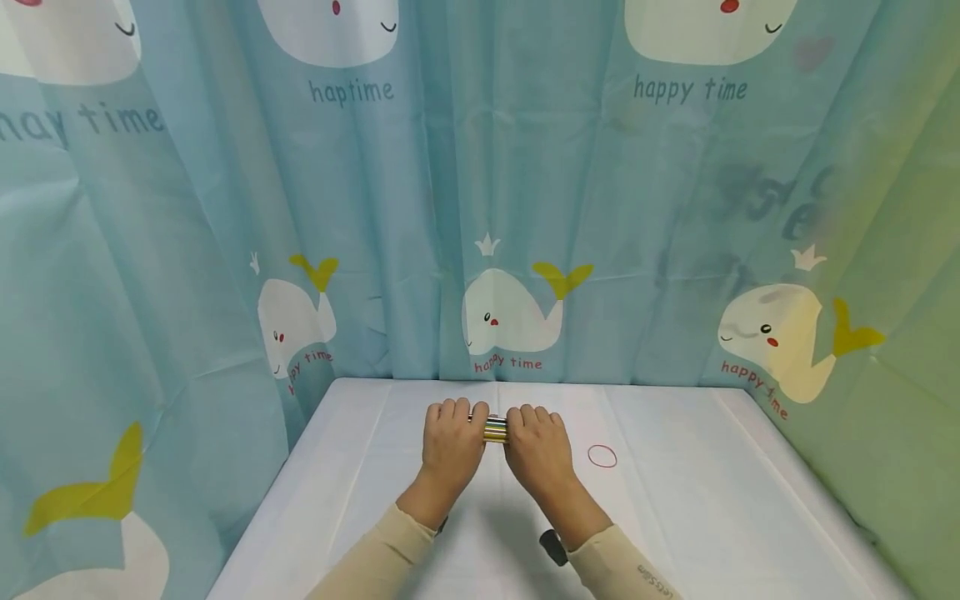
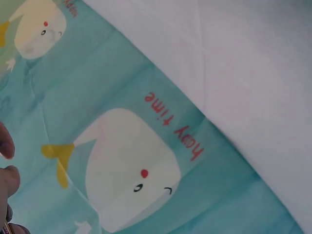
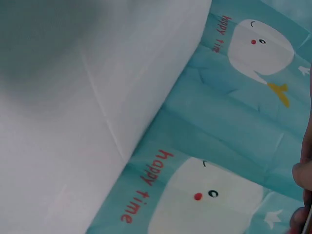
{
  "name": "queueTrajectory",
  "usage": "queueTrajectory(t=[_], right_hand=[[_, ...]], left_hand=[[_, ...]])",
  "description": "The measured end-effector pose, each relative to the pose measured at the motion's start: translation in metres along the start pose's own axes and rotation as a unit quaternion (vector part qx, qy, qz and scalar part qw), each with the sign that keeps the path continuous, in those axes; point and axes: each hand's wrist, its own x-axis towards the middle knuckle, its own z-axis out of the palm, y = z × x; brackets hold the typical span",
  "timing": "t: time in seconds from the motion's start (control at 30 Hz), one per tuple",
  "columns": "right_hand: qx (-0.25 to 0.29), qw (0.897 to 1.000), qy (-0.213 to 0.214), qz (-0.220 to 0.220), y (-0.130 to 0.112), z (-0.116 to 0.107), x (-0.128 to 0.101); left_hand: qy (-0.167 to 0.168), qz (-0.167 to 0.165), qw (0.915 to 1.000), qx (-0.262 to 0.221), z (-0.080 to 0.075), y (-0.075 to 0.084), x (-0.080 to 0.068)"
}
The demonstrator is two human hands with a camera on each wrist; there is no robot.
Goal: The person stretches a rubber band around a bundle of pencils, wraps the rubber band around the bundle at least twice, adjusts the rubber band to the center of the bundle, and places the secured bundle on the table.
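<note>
Gripping one striped bundle of pens (image 1: 495,428) between us, our left hand (image 1: 452,446) and right hand (image 1: 538,450) hide its ends; one red rubber band (image 1: 602,456) lies just right on the worktop (image 1: 712,500).

Pretty tight at the far end: the whale-print curtain (image 1: 510,208) hangs right behind the table's (image 1: 712,517) far edge and wraps both sides. Near half is wide open white cloth. Only a small red ring (image 1: 602,456) lies right of the hands.
</note>
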Motion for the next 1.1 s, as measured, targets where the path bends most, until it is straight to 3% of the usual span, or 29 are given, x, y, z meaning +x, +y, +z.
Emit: queueTrajectory(t=[0.27,0.5,0.6,0.73,0.8,0.87,0.9,0.97,1.03,1.07,1.1], right_hand=[[-0.021,1.0,-0.007,-0.011,0.001,-0.006,0.003],[-0.008,1.0,0.0,-0.031,0.008,-0.012,0.007],[0.024,0.999,0.016,-0.027,0.02,-0.018,0.007],[0.141,0.989,0.016,0.031,0.043,-0.022,-0.002],[0.226,0.971,-0.001,0.074,0.05,-0.024,-0.01],[0.331,0.937,-0.018,0.11,0.052,-0.026,-0.017],[0.388,0.913,-0.024,0.124,0.052,-0.027,-0.02],[0.5,0.855,-0.025,0.138,0.049,-0.028,-0.024],[0.583,0.799,-0.022,0.145,0.045,-0.029,-0.024],[0.61,0.778,-0.018,0.146,0.043,-0.029,-0.023],[0.627,0.764,-0.014,0.149,0.041,-0.029,-0.022]], left_hand=[[0.029,0.006,0.9995,-0.011,0.0,-0.001,0.004],[0.043,0.025,0.9988,-0.005,-0.004,-0.008,0.011],[0.051,0.025,0.9984,-0.003,-0.006,-0.015,0.014],[0.051,0.009,0.9986,0.003,-0.01,-0.025,0.019],[0.051,0.001,0.9987,0.003,-0.012,-0.028,0.021],[0.05,-0.003,0.9988,0.003,-0.013,-0.03,0.022],[0.048,-0.005,0.9988,0.001,-0.014,-0.031,0.023],[0.046,-0.003,0.9989,-0.001,-0.014,-0.031,0.023],[0.044,0.0,0.999,-0.003,-0.015,-0.029,0.023],[0.043,0.002,0.9991,-0.004,-0.015,-0.028,0.023],[0.042,0.004,0.9991,-0.004,-0.015,-0.026,0.024]])
